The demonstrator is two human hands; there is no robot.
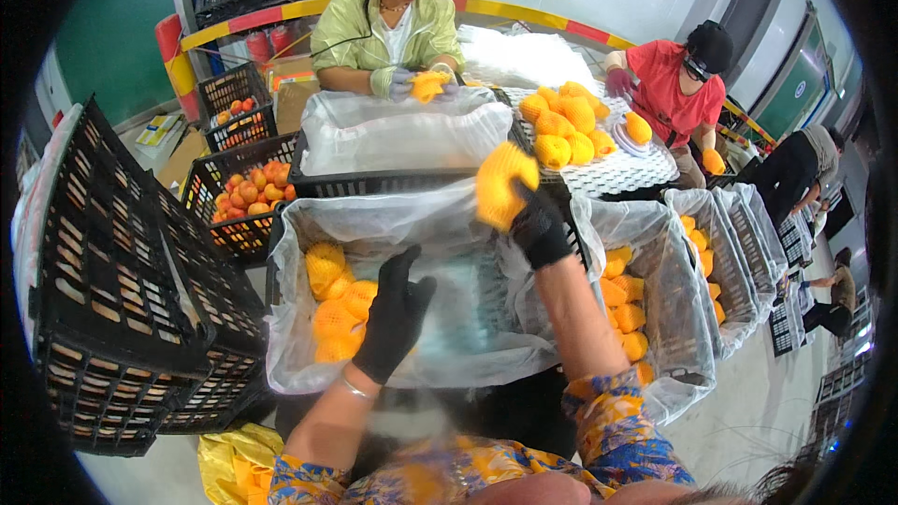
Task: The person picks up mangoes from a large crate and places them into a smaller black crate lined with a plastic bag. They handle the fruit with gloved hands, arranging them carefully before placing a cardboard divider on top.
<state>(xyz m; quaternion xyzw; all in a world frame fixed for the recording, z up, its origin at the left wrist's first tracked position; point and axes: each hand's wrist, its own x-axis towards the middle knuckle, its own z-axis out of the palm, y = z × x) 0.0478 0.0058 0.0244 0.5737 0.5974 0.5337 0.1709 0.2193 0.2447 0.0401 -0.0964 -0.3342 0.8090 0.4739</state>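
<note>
My right hand [541,228], in a black glove, grips a fruit in a yellow foam net [506,186] above the far right rim of a crate with a white liner [449,368]. Black-gloved too, my left hand [396,312] hangs over the same crate with thumb and fingers apart and nothing in its grasp. Several netted fruits [337,319] lie at the crate's left end, just left of that hand, which partly covers them. The liner's middle and right part show no fruit.
Tall black crates [119,280] stand at the left, near crates of bare orange-red fruit [256,189]. Across from me a co-worker [389,35] holds a yellow net; another person [673,84] sits by piled netted fruits [568,123]. More lined crates [656,224] run off to the right.
</note>
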